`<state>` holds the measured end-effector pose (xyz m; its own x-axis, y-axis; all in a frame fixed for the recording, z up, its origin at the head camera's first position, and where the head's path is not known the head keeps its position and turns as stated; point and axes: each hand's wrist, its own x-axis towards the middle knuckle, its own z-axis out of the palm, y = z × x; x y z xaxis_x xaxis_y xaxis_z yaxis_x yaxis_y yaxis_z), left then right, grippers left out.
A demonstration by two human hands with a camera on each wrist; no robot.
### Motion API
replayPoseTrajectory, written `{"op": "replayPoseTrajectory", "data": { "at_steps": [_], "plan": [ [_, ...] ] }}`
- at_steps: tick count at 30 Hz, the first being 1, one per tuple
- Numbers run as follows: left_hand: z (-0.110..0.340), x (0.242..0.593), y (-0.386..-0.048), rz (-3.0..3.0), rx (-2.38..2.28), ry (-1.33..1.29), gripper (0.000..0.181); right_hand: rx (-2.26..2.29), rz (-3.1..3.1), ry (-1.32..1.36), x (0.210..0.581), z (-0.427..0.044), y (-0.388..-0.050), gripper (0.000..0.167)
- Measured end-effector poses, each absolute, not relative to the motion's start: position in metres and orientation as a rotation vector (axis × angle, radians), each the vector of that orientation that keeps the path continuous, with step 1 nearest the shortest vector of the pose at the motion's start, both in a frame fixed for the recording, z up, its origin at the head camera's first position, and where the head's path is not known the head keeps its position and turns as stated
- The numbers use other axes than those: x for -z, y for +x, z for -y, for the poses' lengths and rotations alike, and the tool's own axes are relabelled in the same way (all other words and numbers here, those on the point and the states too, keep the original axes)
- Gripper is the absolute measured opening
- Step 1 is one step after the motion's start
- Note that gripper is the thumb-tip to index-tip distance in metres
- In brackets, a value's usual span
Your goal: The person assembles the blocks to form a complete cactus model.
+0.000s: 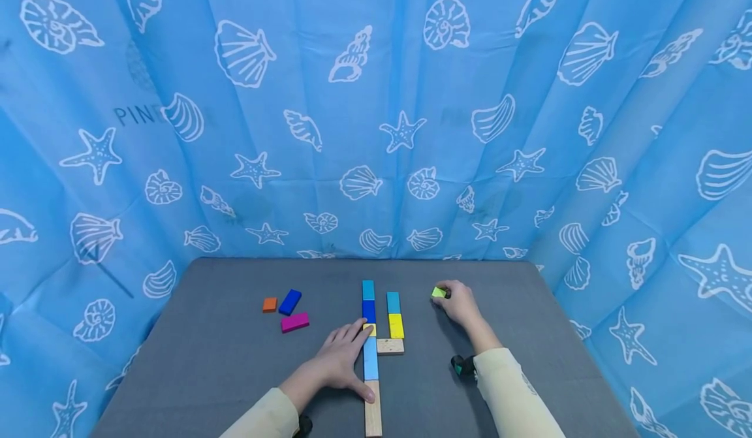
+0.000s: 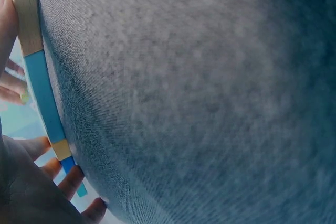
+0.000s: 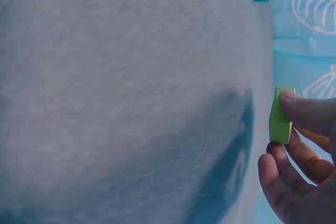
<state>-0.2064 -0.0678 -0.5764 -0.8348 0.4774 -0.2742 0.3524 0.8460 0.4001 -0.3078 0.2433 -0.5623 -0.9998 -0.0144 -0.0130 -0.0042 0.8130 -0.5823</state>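
A column of blocks runs down the middle of the table: teal (image 1: 368,290), dark blue (image 1: 369,311), a small yellow (image 1: 369,329), light blue (image 1: 370,358) and plain wood (image 1: 373,418). My left hand (image 1: 336,363) lies spread along its left side, fingertips at the small yellow block and thumb on the wooden one. To the right, my right hand (image 1: 461,306) pinches a lime green block (image 3: 281,116) between thumb and fingers, apart from the column. Beside the column, a second teal block (image 1: 393,302) and a yellow block (image 1: 396,326) line up above a crosswise wooden block (image 1: 390,346).
Left of the column lie an orange block (image 1: 269,305), a blue block (image 1: 290,301) and a magenta block (image 1: 295,322). The grey cloth-covered table (image 1: 211,359) ends at a blue curtain (image 1: 329,131) with white shell prints.
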Motion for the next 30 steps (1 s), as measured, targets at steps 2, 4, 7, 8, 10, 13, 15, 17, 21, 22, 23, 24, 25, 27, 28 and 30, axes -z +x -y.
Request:
{"op": "replayPoseTrajectory", "data": {
  "at_steps": [2,4,7,8,10,13,15,17,21,22,23,24,25,27,28,30],
  "plan": [
    [0.068,0.576,-0.206,-2.662,-0.474,0.622,0.137,0.951,-2.989,-0.039,0.558,-0.240,-0.309,0.036],
    [0.068,0.577,-0.206,-2.665,-0.467,0.621,0.137,0.946,-2.994,-0.055,0.555,-0.237,-0.310,0.036],
    [0.068,0.576,-0.206,-2.668,-0.468,0.622,0.136,0.944,-2.994,-0.076,0.549,-0.231,-0.312,0.037],
    [0.068,0.575,-0.205,-2.667,-0.469,0.623,0.136,0.951,-2.991,-0.080,0.548,-0.228,-0.312,0.038],
    [0.068,0.574,-0.205,-2.665,-0.471,0.621,0.136,0.964,-2.987,-0.092,0.545,-0.224,-0.313,0.039],
    [0.067,0.572,-0.204,-2.663,-0.473,0.618,0.136,0.975,-2.994,-0.114,0.542,-0.219,-0.316,0.039],
    [0.067,0.572,-0.204,-2.663,-0.472,0.616,0.136,0.977,-2.997,-0.124,0.540,-0.215,-0.318,0.038],
    [0.067,0.572,-0.204,-2.663,-0.466,0.614,0.136,0.978,-3.000,-0.132,0.539,-0.211,-0.321,0.037],
    [0.066,0.572,-0.204,-2.665,-0.456,0.615,0.135,0.986,-2.992,-0.157,0.537,-0.204,-0.327,0.036],
    [0.066,0.572,-0.204,-2.665,-0.453,0.614,0.135,0.995,-2.986,-0.163,0.537,-0.202,-0.328,0.035],
    [0.066,0.572,-0.204,-2.665,-0.453,0.613,0.135,1.005,-2.980,-0.171,0.536,-0.201,-0.330,0.035],
    [0.066,0.572,-0.204,-2.664,-0.454,0.613,0.135,1.017,-2.972,-0.175,0.535,-0.199,-0.331,0.035],
    [0.067,0.572,-0.204,-2.664,-0.455,0.612,0.135,1.035,-2.960,-0.176,0.534,-0.196,-0.332,0.035],
    [0.067,0.572,-0.204,-2.663,-0.457,0.611,0.135,1.056,-2.944,-0.173,0.533,-0.192,-0.335,0.034],
    [0.067,0.572,-0.204,-2.663,-0.459,0.610,0.135,1.063,-2.940,-0.177,0.532,-0.189,-0.335,0.034],
    [0.068,0.571,-0.203,-2.661,-0.462,0.608,0.135,1.076,-2.924,-0.172,0.531,-0.184,-0.337,0.035]
  ]
}}
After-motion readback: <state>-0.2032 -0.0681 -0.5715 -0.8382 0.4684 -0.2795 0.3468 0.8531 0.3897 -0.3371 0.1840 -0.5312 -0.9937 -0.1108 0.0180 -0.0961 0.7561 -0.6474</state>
